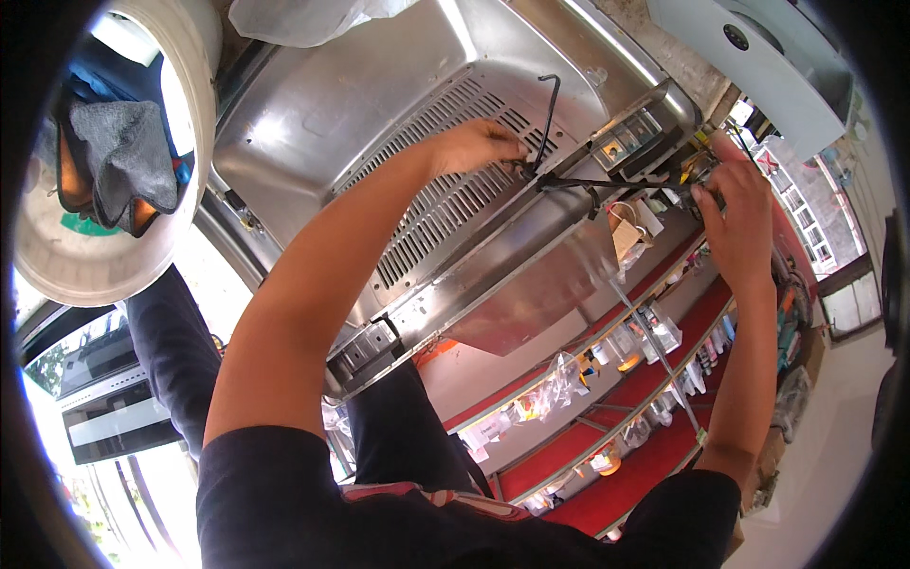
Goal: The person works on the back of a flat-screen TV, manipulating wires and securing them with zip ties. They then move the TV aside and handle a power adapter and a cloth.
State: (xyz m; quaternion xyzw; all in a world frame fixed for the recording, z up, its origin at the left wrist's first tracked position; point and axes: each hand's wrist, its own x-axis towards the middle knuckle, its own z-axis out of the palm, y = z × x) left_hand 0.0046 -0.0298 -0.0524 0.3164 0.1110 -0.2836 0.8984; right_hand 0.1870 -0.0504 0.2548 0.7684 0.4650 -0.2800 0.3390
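A large stainless steel appliance housing (291,107) with a slotted panel (455,206) lies before me. My left hand (508,149) reaches across the slots, its fingertips pinched on a dark piece at the housing's inner edge. Beside them a thin black cable (549,114) rises from that spot, bent at its top. A thicker black cable (618,184) runs from there over the edge to my right hand (718,195), whose thumb and fingers pinch its far end. What lies within the right fingers is partly hidden.
A white bucket (202,142) holding a grey cloth (128,149) stands at the left. Clear plastic (306,21) lies at the top. Red shelves (625,398) with bagged goods stand beyond the housing at lower right. A pale metal casing (768,78) is at upper right.
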